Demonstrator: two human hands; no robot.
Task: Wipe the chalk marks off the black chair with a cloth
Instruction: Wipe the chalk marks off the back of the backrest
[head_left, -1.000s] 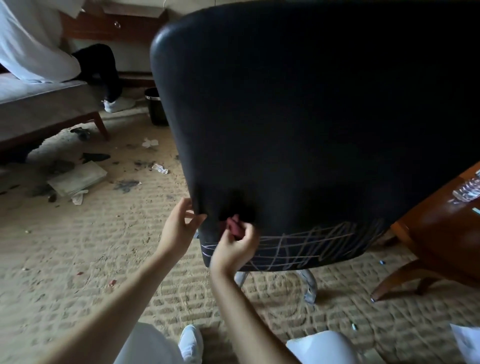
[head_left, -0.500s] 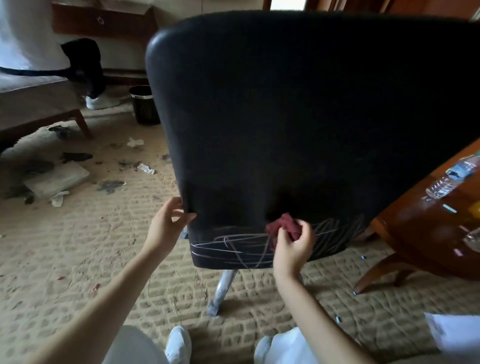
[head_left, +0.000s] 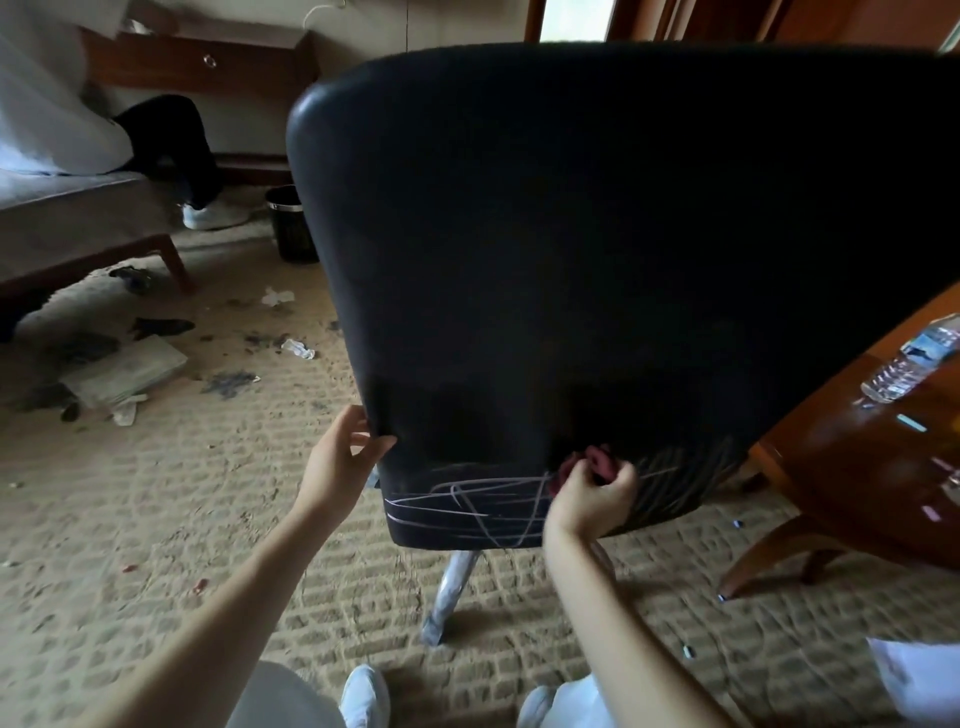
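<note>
Left hand (head_left: 337, 462) pinches black chair (head_left: 597, 249) edge, steadying it; right hand (head_left: 589, 499) clenches maroon cloth (head_left: 592, 462) onto chalk marks (head_left: 467, 506).

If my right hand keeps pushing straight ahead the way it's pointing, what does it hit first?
Most likely the crumpled dark red cloth the right hand grips, already against the black chair's padded back; depth is unclear.

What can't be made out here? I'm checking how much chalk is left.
Head view only:
- Chalk marks under the right hand and red cloth: covered.
- Marks at the lower right of the black chair: faint, in shadow.
- The chair's right side: cut off by the picture edge.
- The chair's front: faces away.
</note>
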